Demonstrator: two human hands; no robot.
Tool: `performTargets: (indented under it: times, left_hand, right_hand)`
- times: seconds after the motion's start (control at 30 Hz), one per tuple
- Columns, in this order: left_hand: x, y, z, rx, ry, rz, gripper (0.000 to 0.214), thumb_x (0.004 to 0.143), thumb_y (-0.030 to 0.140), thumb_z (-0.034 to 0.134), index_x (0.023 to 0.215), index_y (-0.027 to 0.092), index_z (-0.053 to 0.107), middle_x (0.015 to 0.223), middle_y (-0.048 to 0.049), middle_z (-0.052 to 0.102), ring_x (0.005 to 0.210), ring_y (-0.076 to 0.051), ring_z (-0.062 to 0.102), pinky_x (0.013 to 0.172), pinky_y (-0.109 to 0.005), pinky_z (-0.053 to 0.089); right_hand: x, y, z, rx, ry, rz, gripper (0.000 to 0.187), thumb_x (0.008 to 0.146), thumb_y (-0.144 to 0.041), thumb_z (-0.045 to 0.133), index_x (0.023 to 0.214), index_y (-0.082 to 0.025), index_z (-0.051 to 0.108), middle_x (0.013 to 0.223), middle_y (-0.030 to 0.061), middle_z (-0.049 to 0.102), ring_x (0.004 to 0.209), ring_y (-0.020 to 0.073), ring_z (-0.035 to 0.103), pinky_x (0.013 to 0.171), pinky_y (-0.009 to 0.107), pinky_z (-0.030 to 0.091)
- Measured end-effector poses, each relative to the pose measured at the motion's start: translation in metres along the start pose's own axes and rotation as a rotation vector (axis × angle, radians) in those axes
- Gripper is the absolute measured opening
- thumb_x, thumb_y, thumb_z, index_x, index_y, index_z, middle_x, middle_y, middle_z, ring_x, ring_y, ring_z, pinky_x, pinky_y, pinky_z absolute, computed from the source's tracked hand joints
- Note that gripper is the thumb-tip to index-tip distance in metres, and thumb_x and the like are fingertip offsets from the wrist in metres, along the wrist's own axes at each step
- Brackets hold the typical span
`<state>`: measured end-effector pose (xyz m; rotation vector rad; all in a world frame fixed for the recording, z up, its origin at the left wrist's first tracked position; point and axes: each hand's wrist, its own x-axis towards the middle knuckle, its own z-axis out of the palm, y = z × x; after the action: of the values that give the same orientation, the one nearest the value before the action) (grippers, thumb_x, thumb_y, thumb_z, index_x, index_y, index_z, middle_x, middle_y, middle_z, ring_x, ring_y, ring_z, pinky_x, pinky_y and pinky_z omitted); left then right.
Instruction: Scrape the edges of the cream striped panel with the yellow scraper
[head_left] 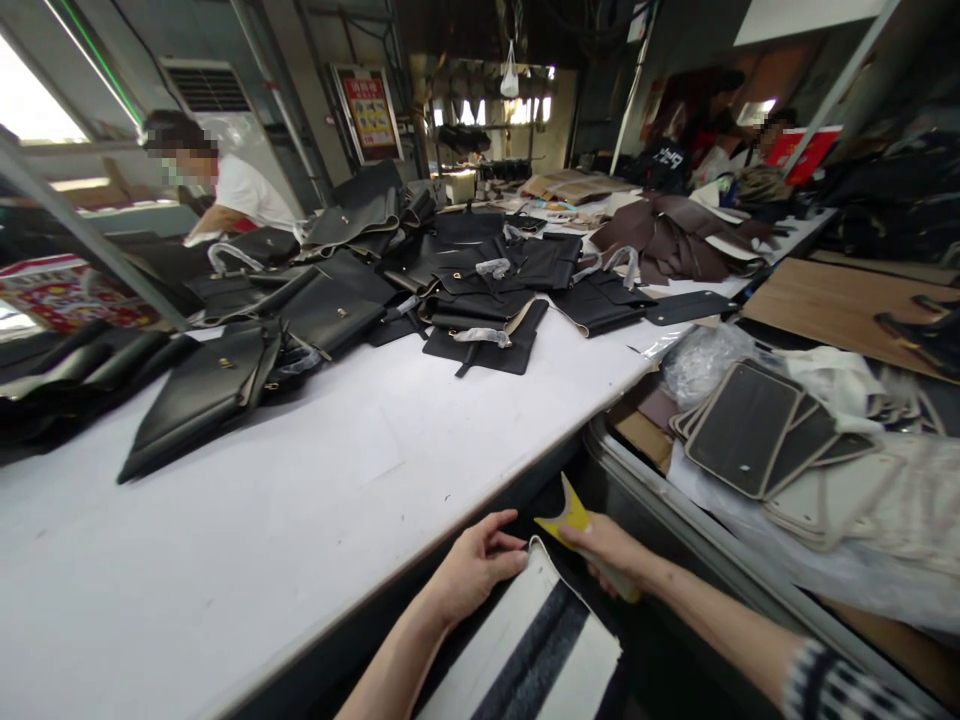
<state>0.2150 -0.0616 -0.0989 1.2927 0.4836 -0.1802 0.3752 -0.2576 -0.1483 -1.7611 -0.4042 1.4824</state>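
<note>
Near you lies an off-white piece [536, 640] with a broad blackish band along it, slanting from near left to far right, its far corner rounded. Just beyond its far right edge, you hold a yellow tool [571, 510] whose crescent-notched, pointed end faces left.

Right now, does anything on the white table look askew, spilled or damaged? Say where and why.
The black bag pieces look askew: they lie heaped at differing angles across the white table, some overlapping. No spill or clear damage shows.
</note>
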Motion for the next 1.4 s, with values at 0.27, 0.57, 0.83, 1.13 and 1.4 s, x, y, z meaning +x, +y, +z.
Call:
performTargets:
  times: [0.27,0.57,0.83,1.13,1.4]
  left_hand:
    - [0.0,0.004,0.005,0.046,0.091,-0.035,0.092,0.06,0.038,0.085,0.136,0.01,0.042,0.093,-0.0088,0.071,0.074,-0.017,0.061,0.068,-0.028,0.045]
    - [-0.001,0.003,0.009,0.126,0.17,-0.06,0.099,0.063,0.037,0.085,0.144,0.013,0.033,0.085,-0.0051,0.07,0.074,-0.018,0.062,0.067,-0.028,0.045]
    - [-0.002,-0.001,0.008,0.206,0.133,0.028,0.073,0.071,0.039,0.079,0.134,0.015,0.051,0.085,-0.0041,0.069,0.077,-0.02,0.061,0.07,-0.028,0.046]
    - [-0.005,0.006,0.011,0.277,0.065,0.069,0.031,0.08,0.038,0.069,0.101,0.015,0.071,0.086,-0.0005,0.067,0.076,-0.017,0.054,0.068,-0.025,0.04]
    - [-0.008,0.006,0.011,0.401,0.09,0.06,0.041,0.08,0.05,0.063,0.093,0.012,0.072,0.071,-0.0005,0.058,0.066,-0.015,0.043,0.06,-0.025,0.035]
  right_hand:
    - [-0.02,-0.053,-0.03,-0.53,-0.218,-0.234,0.064,0.072,-0.073,0.06,0.093,-0.013,0.063,0.079,0.0031,0.065,0.065,0.0142,0.06,0.056,0.021,0.045]
    - [0.014,-0.109,-0.017,-1.23,0.26,-0.763,0.066,0.089,-0.07,0.043,0.06,-0.016,0.066,0.061,0.0094,0.065,0.066,0.0205,0.058,0.06,0.028,0.027]
    - [0.023,-0.121,-0.003,-1.515,0.162,-0.988,0.065,0.096,-0.063,0.036,0.061,-0.019,0.068,0.058,0.0051,0.067,0.052,0.0149,0.056,0.051,0.027,0.019]
    - [0.024,-0.126,-0.001,-1.557,0.113,-1.048,0.064,0.098,-0.058,0.037,0.059,-0.018,0.067,0.055,0.0057,0.066,0.051,0.016,0.058,0.05,0.026,0.016]
    - [0.021,-0.124,0.004,-1.59,0.109,-0.969,0.064,0.102,-0.049,0.031,0.064,-0.018,0.071,0.059,0.0073,0.068,0.053,0.0171,0.06,0.052,0.026,0.022]
